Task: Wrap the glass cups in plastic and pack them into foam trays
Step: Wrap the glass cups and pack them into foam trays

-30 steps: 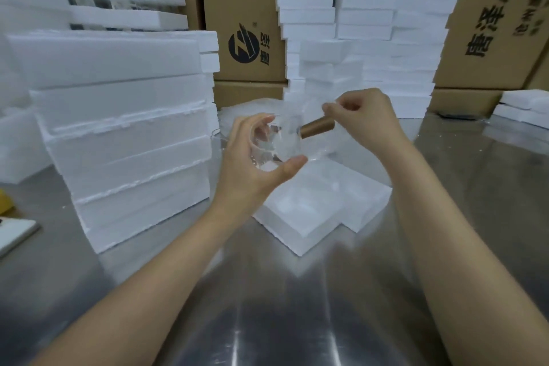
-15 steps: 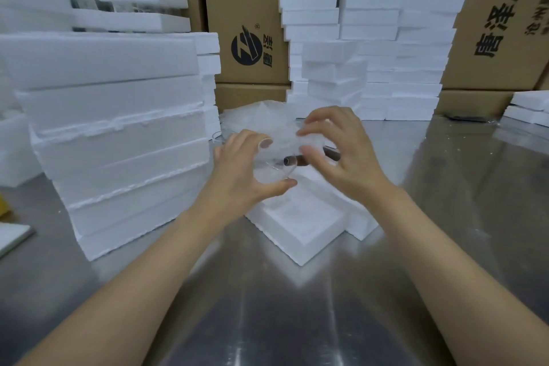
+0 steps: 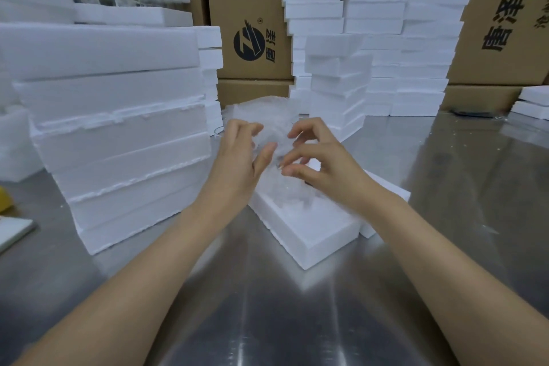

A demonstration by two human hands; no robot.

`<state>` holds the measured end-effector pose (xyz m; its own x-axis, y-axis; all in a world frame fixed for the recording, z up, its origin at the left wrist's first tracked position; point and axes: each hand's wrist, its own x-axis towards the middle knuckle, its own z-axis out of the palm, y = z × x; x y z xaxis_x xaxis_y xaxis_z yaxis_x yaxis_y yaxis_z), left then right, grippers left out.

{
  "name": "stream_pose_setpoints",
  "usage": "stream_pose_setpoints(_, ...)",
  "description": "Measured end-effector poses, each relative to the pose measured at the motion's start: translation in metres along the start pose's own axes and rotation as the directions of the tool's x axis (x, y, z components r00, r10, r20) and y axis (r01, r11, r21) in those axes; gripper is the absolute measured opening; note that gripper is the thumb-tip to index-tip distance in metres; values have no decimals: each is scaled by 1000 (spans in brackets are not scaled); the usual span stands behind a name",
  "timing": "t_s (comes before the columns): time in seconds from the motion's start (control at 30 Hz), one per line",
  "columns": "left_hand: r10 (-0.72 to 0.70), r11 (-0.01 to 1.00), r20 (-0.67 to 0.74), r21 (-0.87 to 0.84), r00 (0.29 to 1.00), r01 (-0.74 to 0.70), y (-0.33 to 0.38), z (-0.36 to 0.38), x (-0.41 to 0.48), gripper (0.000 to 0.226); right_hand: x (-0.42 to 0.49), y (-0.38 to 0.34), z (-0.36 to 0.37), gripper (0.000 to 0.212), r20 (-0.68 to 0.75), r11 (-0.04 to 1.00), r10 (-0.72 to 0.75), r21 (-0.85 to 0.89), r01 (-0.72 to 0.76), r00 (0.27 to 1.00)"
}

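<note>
A clear glass cup (image 3: 274,157), blurred and partly wrapped in thin plastic, sits between my two hands just above an open white foam tray (image 3: 309,232) on the steel table. My left hand (image 3: 240,157) curls round the cup from the left, thumb on the near side. From the right, my right hand (image 3: 320,163) has its fingers curled and pinches at the cup, where a dark bit of its handle shows. Crumpled plastic lies in the tray under the cup. A pile of clear plastic sheets (image 3: 261,110) lies just behind my hands.
A tall stack of foam slabs (image 3: 118,128) stands close on the left, and more foam stacks (image 3: 371,38) stand behind in front of cardboard boxes (image 3: 252,24). Foam pieces (image 3: 531,101) lie far right. The steel table (image 3: 282,321) stretches toward me.
The cup has come down and forward from chest height to just over the tray. My right hand left the brown handle and now curls over the cup; the handle is almost hidden.
</note>
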<state>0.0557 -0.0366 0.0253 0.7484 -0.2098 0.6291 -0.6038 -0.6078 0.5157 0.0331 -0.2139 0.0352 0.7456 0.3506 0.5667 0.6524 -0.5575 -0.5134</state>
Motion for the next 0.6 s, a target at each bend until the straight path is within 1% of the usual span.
stream_pose_setpoints(0.07,30,999,46,9,998,-31,0,2,0,34,-1,-2,1,3,11,1000,6,8,-7,1000)
stream_pose_setpoints(0.1,46,999,26,1,999,-46,1,3,-1,28,-1,-2,0,4,3,1000,19,1,-19,1000)
stream_pose_setpoints(0.17,68,998,-72,-9,995,-69,1,2,0,22,-1,-2,-2,10,-46,997,76,19,-76,996)
stream_pose_setpoints(0.2,80,997,-120,-1,989,-81,0,0,0,21,-1,-3,-4,14,-74,988,133,89,-126,988)
stream_pose_setpoints(0.23,94,996,-157,10,983,-94,-1,-1,0,23,-2,-5,-6,17,-97,963,198,207,-175,975)
stream_pose_setpoints(0.3,116,993,-192,27,975,-113,-3,-4,1,43,0,-8,-10,20,-155,909,254,374,-181,955)
stream_pose_setpoints(0.37,108,994,-185,23,977,-105,-3,-3,1,60,4,-13,-18,17,-182,877,256,457,-149,950)
stream_pose_setpoints(0.4,90,996,-176,12,980,-89,-1,-3,0,67,5,-14,-21,15,-146,849,252,507,-146,957)
stream_pose_setpoints(0.43,89,996,-164,-7,982,-92,0,-2,-2,72,5,-17,-24,13,-74,816,243,555,-163,967)
stream_pose_setpoints(0.5,175,981,-139,-55,975,-184,2,-1,-5,77,4,-20,-23,12,101,755,218,613,-233,971)
stream_pose_setpoints(0.53,206,974,-131,-66,970,-216,2,-1,-6,77,3,-20,-21,15,134,733,228,628,-261,964)
stream_pose_setpoints(0.57,200,976,-131,-64,971,-209,3,-1,-6,77,4,-20,-19,19,110,714,269,645,-274,957)
stream_pose_setpoints(0.6,157,984,-142,-65,977,-168,5,-1,-5,77,5,-18,-19,21,43,707,320,655,-269,947)
